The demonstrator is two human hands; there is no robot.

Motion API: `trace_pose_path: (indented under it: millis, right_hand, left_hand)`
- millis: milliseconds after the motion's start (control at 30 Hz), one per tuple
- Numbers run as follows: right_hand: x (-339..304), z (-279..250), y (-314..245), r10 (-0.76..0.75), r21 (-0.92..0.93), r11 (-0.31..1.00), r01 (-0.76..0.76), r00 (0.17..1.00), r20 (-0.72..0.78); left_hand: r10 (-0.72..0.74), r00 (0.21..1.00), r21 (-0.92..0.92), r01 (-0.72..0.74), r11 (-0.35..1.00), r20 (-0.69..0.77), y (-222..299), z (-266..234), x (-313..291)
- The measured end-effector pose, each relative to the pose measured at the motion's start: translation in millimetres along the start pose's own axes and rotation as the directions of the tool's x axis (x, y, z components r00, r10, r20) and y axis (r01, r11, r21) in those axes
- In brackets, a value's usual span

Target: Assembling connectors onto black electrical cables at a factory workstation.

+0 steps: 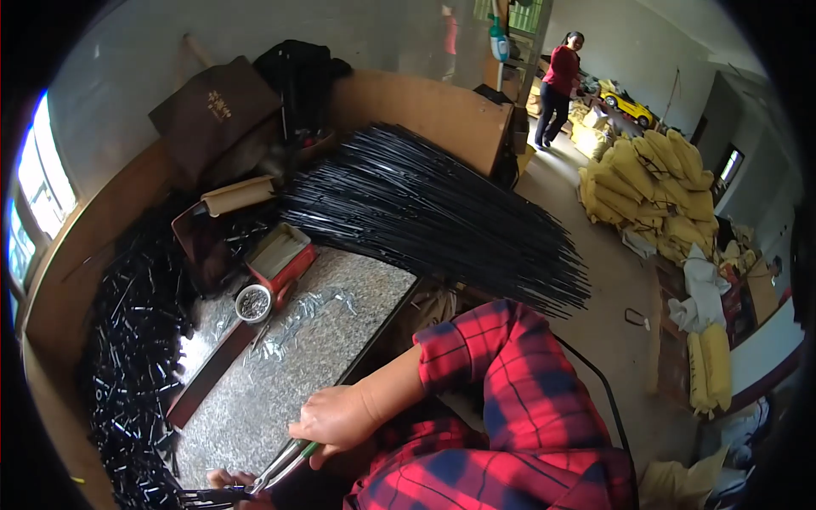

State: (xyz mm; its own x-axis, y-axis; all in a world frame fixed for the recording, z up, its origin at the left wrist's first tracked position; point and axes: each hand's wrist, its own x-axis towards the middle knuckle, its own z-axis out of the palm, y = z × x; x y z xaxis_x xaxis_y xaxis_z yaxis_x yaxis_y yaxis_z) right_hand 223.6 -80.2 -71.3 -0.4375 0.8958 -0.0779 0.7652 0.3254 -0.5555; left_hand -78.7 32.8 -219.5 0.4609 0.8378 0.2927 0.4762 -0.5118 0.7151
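Observation:
My right hand (333, 418) is closed around the handles of a pair of pliers (274, 469), with some green showing on a handle. The plier jaws point down and left, meeting my left hand (226, 481) at the lower edge of the view. Fingers of that hand are curled around thin black rods (202, 496); its lower part is cut off. Beneath both hands lies a speckled grey stone tabletop (229, 433). Small shiny transparent pieces (293, 327) are scattered on it, beside a round cup (253, 303) filled with tiny metal parts.
Left of the tabletop spreads a heap of short black pieces (127, 399). Long black rods (433, 204) lie stacked beyond it. A red box (293, 268) and a dark red bar (208, 374) sit on the top. Farther right are piled yellow sacks (650, 183) and a standing person (561, 81).

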Motion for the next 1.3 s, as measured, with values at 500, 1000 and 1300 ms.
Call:
trace_pose_path:
  millis: [500,1000,1300]
  right_hand:
    - [-11.9,-21.5,-2.0,-0.032,0.278,0.943,0.184,0.879,-0.476]
    - [-14.5,-21.7,-3.3,-0.113,0.132,0.953,0.274,0.724,-0.681]
    - [-6.2,-15.1,2.0,-0.206,0.002,0.954,0.3,0.662,-0.721]
  left_hand:
    - [-0.116,0.987,-0.719,0.16,0.676,0.111,106.0,-26.1,16.4]
    - [-0.18,0.973,-0.69,0.23,0.686,0.145,122.7,-20.4,17.1]
    - [-0.113,0.988,-0.746,0.153,0.648,0.104,128.7,-19.1,21.8]
